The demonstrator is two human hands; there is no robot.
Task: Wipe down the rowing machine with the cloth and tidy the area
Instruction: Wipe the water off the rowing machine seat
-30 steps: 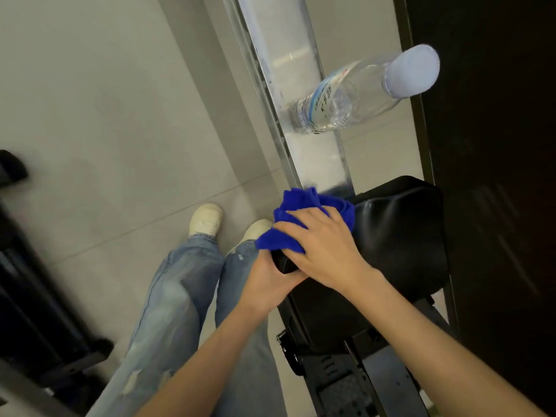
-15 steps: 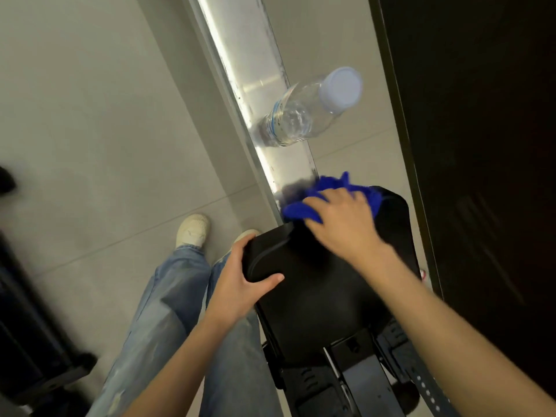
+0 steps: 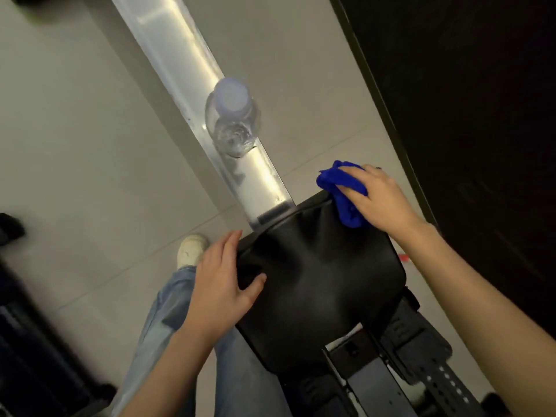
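The person wears faded light-blue jeans (image 3: 168, 314) and a white shoe (image 3: 191, 249), forearms (image 3: 469, 299) bare.

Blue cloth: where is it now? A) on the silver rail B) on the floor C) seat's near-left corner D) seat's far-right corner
D: the right hand grips the bunched blue cloth against the far-right corner of the black seat, off the silver rail.

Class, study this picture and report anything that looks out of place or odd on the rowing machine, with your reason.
A clear water bottle stands on the metal rail, just ahead of the black seat. It looks out of place: it sits in the seat's likely path and might topple.
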